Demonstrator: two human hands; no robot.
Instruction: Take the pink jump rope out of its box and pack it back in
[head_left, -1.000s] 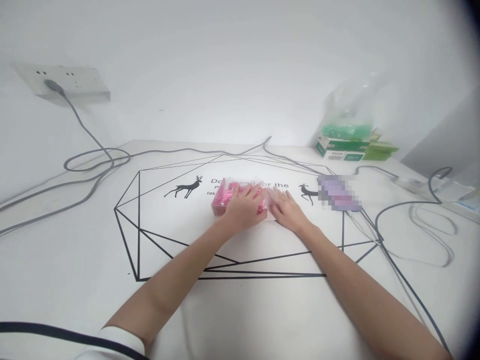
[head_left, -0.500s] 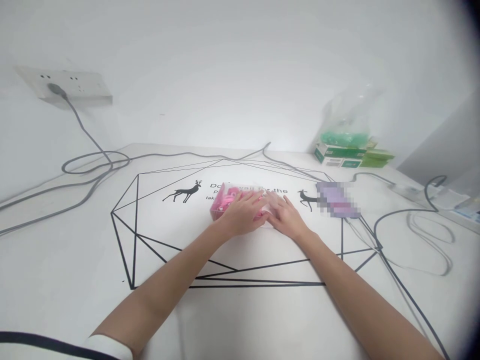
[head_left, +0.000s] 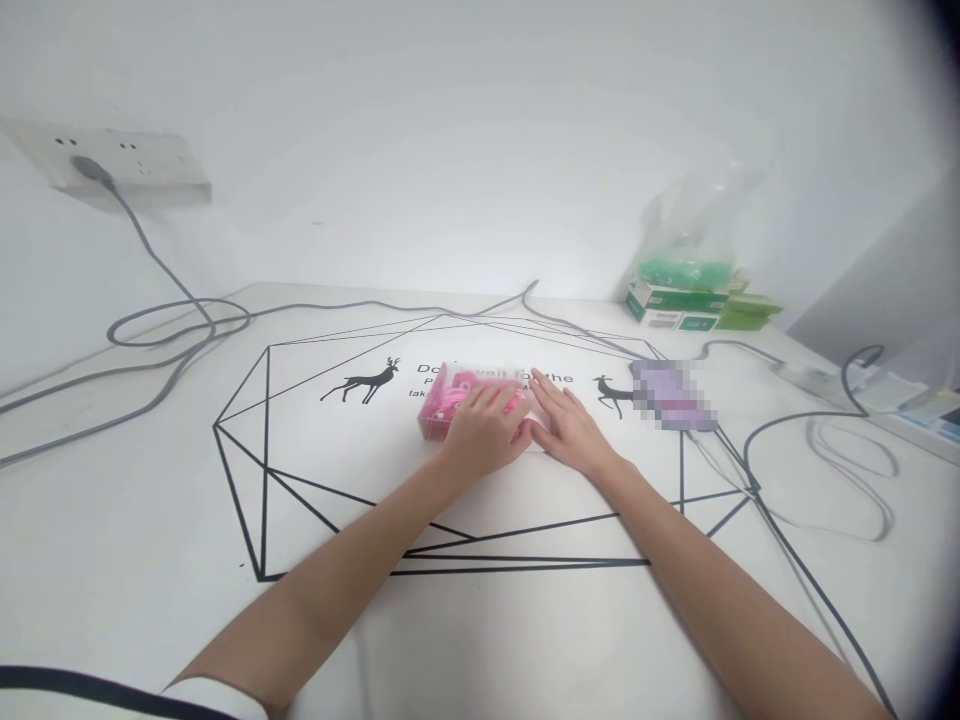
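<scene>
A clear box [head_left: 433,420] with bright pink items [head_left: 455,395] inside lies on the white printed tabletop. Over the box's right part rests my left hand [head_left: 486,428], fingers pointing forward and slightly spread, hiding some of the contents. My right hand [head_left: 570,425] is at the box's right end, its fingers spread and its thumb close to my left thumb. Clear material shows faintly between the two hands; its exact shape is hard to make out.
A pixelated purple object [head_left: 671,395] lies right of my hands. Green and white boxes [head_left: 675,305] under a plastic bag [head_left: 690,235] stand at the back right. Grey cables [head_left: 360,305] cross the table's back and both sides. A wall socket [head_left: 150,165] is at the left.
The fingers of my right hand have straightened and lie a little farther from the box. My left hand has shifted slightly on the box, showing more of the pink contents. The view has moved slightly.
</scene>
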